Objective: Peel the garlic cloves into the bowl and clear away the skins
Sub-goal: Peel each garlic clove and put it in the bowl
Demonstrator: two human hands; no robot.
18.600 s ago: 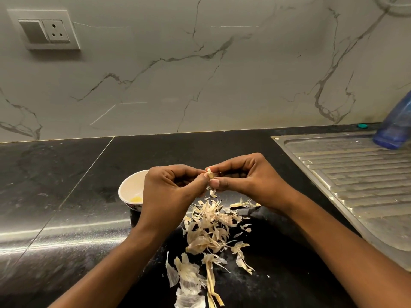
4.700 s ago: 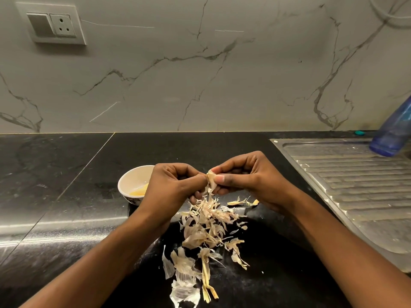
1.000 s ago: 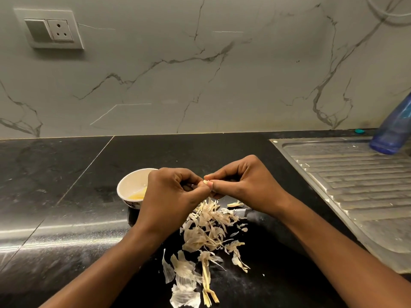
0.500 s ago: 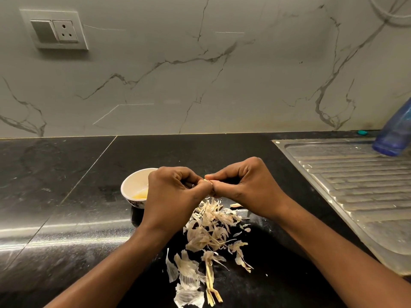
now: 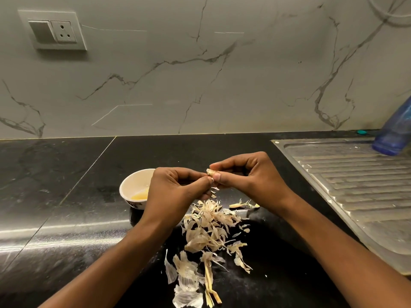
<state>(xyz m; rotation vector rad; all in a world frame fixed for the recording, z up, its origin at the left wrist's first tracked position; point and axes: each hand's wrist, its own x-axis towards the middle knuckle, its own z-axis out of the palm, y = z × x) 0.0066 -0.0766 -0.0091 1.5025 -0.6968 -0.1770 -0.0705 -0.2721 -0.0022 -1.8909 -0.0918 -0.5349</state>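
My right hand (image 5: 251, 174) pinches a small garlic clove (image 5: 210, 172) between thumb and forefinger above the black counter. My left hand (image 5: 175, 190) sits just left of it, thumb and fingertips closed at the clove's lower edge, where bits of skin hang. A small white bowl (image 5: 130, 187) stands behind my left hand, partly hidden by it, with something pale yellow at its bottom. A loose pile of papery garlic skins (image 5: 209, 227) lies on the counter below both hands, trailing toward me with larger skins and a dry stem (image 5: 209, 283).
A steel sink drainboard (image 5: 355, 190) fills the right side, with a blue plastic bottle (image 5: 395, 132) at its far corner. A marble wall with a switch and socket plate (image 5: 53, 30) rises behind the black counter (image 5: 55, 196).
My hands have drawn slightly apart. The right hand has lifted a little, so the clove now shows between its fingertips. Small skin flakes hang below my left fingertips.
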